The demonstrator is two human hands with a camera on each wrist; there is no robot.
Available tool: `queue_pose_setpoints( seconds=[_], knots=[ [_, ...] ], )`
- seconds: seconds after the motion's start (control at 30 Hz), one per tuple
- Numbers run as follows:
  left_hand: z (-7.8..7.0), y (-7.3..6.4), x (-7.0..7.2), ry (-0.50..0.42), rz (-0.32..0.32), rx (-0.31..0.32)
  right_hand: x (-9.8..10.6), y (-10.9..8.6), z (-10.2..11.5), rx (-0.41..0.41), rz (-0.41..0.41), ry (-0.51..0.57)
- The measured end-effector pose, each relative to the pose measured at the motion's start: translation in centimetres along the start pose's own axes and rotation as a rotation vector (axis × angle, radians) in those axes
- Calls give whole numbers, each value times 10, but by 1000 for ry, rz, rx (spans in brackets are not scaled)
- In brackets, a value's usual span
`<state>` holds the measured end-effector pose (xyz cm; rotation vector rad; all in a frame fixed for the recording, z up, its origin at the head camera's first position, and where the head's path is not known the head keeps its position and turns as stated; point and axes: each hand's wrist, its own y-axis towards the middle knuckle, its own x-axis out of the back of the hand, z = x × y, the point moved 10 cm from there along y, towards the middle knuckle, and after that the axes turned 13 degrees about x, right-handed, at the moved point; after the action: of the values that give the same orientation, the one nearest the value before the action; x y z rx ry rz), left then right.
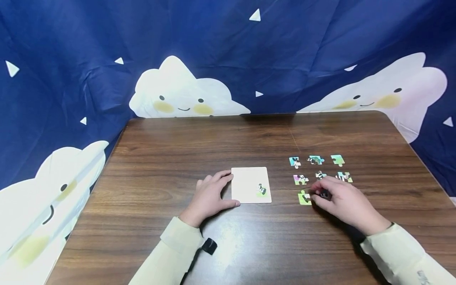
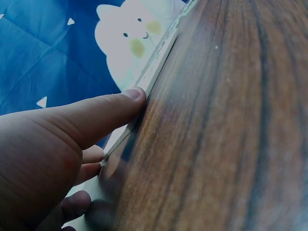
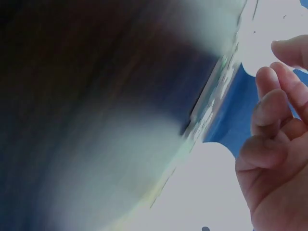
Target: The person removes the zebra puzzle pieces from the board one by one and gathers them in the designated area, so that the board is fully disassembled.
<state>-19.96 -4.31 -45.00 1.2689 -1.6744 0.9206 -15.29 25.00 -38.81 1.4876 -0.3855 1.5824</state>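
Note:
A square white puzzle board (image 1: pixel 247 184) lies on the table, with a small panda picture (image 1: pixel 262 190) in its lower right part. My left hand (image 1: pixel 213 194) rests at the board's left side, thumb at the near left corner and fingers along the far left. Seen from the left wrist, the thumb (image 2: pixel 115 113) lies against the board's edge. My right hand (image 1: pixel 343 202) hovers over the nearest row of jigsaw pieces, close to a green piece (image 1: pixel 303 199). Another piece (image 1: pixel 325 193) is partly hidden beneath it. The right wrist view shows loosely bent fingers (image 3: pixel 269 113) with nothing visible between them.
More jigsaw pieces lie in loose rows right of the board, among them a far left piece (image 1: pixel 295 162), a far right green piece (image 1: pixel 337 160) and a pink-green piece (image 1: pixel 301 179). A blue cloth with clouds (image 1: pixel 221 39) hangs behind the wooden table (image 1: pixel 171 146).

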Motion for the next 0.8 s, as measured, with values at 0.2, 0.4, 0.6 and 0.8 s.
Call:
queue_pose_setpoints(
  seconds=[0.2, 0.4, 0.6, 0.8],
  knots=[
    [1, 0, 0, -2, 4, 1, -6, 14, 14, 15, 5, 36],
    [1, 1, -2, 3, 7, 3, -17, 28, 30, 54, 16, 61],
    [1, 1, -1, 4, 2, 1, -32, 43, 39, 37, 81, 84],
    [1, 1, -1, 8, 8, 3, -44, 57, 50, 56, 116, 92]
  ],
)
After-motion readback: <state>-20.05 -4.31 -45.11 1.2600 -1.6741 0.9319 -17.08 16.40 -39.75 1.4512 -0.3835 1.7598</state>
